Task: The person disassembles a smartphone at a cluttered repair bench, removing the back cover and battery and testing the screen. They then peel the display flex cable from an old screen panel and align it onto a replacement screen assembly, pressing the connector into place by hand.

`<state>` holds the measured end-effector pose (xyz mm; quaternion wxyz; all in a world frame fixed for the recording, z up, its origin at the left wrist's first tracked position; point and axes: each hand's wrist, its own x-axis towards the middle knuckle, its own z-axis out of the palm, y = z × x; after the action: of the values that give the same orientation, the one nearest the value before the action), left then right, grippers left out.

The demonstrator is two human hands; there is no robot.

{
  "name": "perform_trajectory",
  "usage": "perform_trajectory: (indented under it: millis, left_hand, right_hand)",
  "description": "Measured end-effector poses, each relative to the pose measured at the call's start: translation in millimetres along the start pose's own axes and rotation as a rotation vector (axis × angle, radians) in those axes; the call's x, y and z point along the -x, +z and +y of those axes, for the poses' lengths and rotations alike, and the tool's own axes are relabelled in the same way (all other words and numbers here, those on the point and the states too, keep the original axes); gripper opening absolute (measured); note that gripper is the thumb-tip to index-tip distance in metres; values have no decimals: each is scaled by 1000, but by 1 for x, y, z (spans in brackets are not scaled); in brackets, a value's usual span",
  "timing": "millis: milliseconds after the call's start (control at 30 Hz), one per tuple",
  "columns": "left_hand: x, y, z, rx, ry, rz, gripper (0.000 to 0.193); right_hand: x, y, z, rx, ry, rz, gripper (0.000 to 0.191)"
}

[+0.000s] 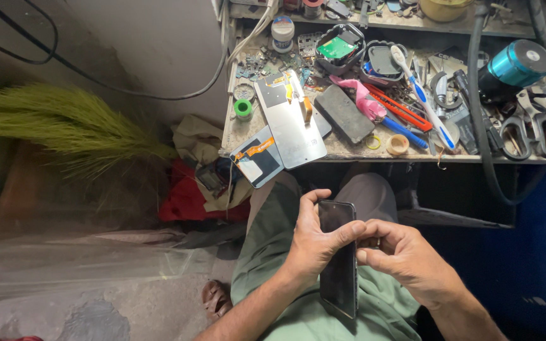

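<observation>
At the far left, a bundle of green broom bristles (pixel 64 126) is seen lying against the wall, with a heap of red and beige cloth (pixel 194 183) just beside the bench (pixel 349 153). On the bench's left part, a small green tape roll (pixel 242 108) is placed near a bare phone display panel (pixel 289 120) with orange flex strips, and a smaller opened panel (pixel 257 163) overhangs the front edge. A dark flat slab (pixel 344 113) lies near them.

Lower in the view, over the lap in green trousers, a dark smartphone (pixel 338 256) is held upright on its long axis. It is gripped by the left hand (pixel 314 243), whose fingers are clenched around its left edge with the thumb laid across the glass. The right hand (pixel 406 252) is pressed against the phone's right edge, its fingers curled in tightly; whether a small tool is pinched there cannot be told.

The phone appears closed, with no gap visible between screen and body, so the work on it is judged to be at an early stage: nothing has been lifted off it.

Further right on the bench, a red-handled tool (pixel 402 110), a white and blue toothbrush (pixel 421 95), a teal cylindrical speaker (pixel 518 64) and scissors (pixel 535 129) are scattered among small parts.
</observation>
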<state>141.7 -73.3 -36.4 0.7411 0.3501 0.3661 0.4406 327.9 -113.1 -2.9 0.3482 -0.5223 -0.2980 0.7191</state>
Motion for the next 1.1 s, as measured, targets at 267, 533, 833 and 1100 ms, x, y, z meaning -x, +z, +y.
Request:
perform_trajectory:
  millis: [267,533,833,1100]
  left_hand:
    - [-1,1,-2,-26,2,9,88]
    - [-3,3,-3,-55,8,20,88]
    - [-4,5,-3,-45,-7,9,89]
    - [-4,5,-1,-80,-26,11,89]
  right_hand:
    - [0,-3,5,-24,-42,-26,30]
    - [1,-5,5,-34,-58,-38,31]
    - [1,-7,5,-25,-53,-33,32]
    - [2,-8,5,-25,-56,-26,32]
